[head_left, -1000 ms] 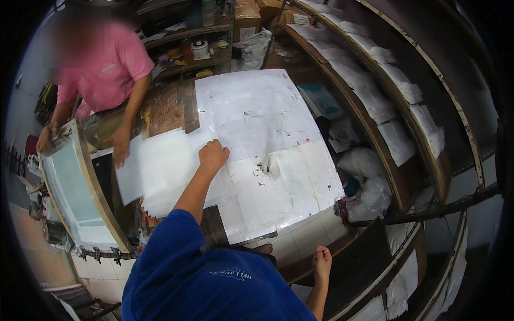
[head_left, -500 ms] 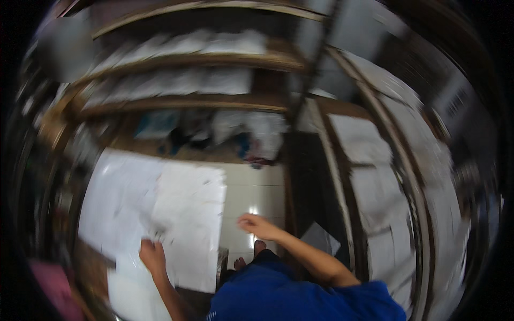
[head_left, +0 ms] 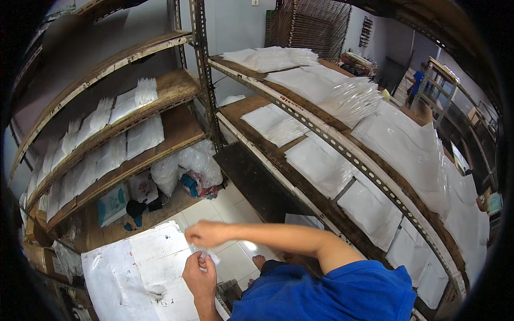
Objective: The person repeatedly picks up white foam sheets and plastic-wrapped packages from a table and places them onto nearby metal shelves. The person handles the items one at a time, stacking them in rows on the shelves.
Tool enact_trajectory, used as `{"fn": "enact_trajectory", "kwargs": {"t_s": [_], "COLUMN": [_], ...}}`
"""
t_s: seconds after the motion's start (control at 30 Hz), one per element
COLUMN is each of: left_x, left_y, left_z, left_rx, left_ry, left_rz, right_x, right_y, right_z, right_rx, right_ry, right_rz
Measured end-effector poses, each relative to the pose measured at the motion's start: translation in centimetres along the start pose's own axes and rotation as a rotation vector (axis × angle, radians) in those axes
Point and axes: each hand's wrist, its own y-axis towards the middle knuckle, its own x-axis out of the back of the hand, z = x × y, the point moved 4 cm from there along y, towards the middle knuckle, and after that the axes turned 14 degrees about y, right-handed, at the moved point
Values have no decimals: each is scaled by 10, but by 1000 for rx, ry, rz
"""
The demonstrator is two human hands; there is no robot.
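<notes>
Head view looks down past a blue shirt at both hands meeting over the near edge of a white, ink-marked tabletop. Left hand comes up from the lower edge, fingers curled shut, pinching the lower end of a small clear plastic piece. Right hand reaches across from the right on a bare forearm, fingers folded closed over the upper end of the same piece; the piece sits between the two hands, just above the tabletop's right edge and over pale floor tiles. The piece is thin and see-through, so its exact shape cannot be told. Bare toes show on the tiles just right of the hands. Left of the hands, curved wooden shelves carry rows of flat white packets; on the lowest level lie tied clear plastic bags with coloured cloth beside them, and a printed box. A perforated metal upright stands between this rack and the next. To the right, longer shelves hold stacks of white sheets in clear sleeves, with larger glossy stacks higher up. Far back at upper right, another person in blue stands near more racks, well apart from the hands.
</notes>
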Motion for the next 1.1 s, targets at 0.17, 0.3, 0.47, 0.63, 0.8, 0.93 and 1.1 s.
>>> {"fn": "enact_trajectory", "kwargs": {"t_s": [0.17, 0.3, 0.47, 0.63, 0.8, 0.93, 1.1], "left_x": [14, 3, -14, -21, -31, -31, -37], "left_y": [-2, -26, -55, -68, -71, -72, -77], "left_z": [2, 53, 91, 114, 129, 132, 131], "left_rx": [-81, -23, 117, 202, 176, 176, 198], "left_ry": [-25, 115, 154, 184, 205, 230, 202], "left_rz": [-62, -90, 8, 67, 124, 135, 195], "right_x": [161, 300, 444, 486, 503, 492, 494], "right_y": [-8, -58, -196, -267, -289, -281, -288], "right_z": [105, 188, 207, 170, 130, 131, 144], "right_rx": [78, -157, -158, -297, -405, -527, -698], "right_ry": [-310, -403, -402, -518, -841, -1059, -1153], "right_rz": [-262, -665, -1046, -1278, -1242, -1234, -1010]}}
